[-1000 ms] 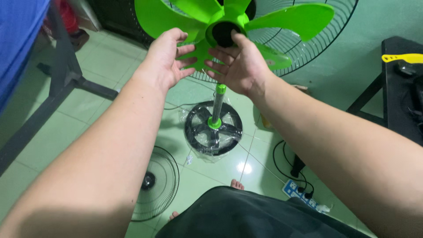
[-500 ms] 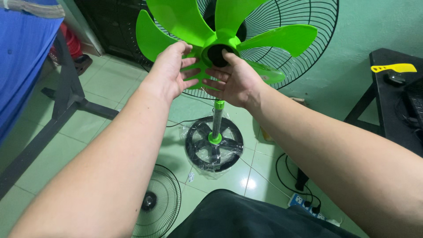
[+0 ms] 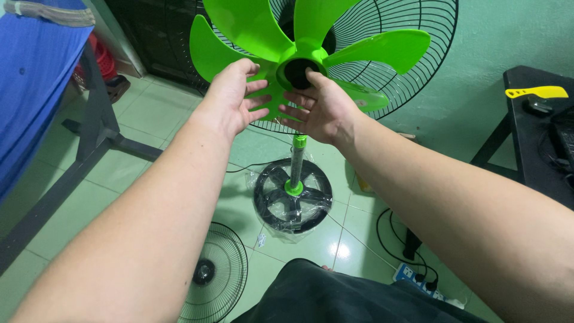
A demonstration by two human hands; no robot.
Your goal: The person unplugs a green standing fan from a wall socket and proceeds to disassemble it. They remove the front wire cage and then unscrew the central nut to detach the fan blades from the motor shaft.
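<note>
A green fan blade wheel [image 3: 251, 30] with a black hub [image 3: 298, 72] sits in front of the black wire rear grille [image 3: 412, 72] of a stand fan. My left hand [image 3: 232, 98] is spread flat, its fingertips against the lower blade just left of the hub. My right hand [image 3: 321, 110] is also spread, with the thumb on the hub's lower rim and the fingers lying across the lower blade. Neither hand wraps around anything. The green and black pole [image 3: 296, 164] drops to a round black base [image 3: 293, 200] wrapped in clear plastic.
A loose black front grille [image 3: 212, 278] lies on the green tiled floor. A power strip [image 3: 412, 275] with black cables lies at the right. A black table [image 3: 532, 137] carries a yellow-handled tool [image 3: 535, 91]. A blue-covered table [image 3: 36, 78] with dark legs stands at the left.
The view has tilted up and closed in, so more of the blades and grille shows. Both hands stay at the hub, their fingertips now closer together.
</note>
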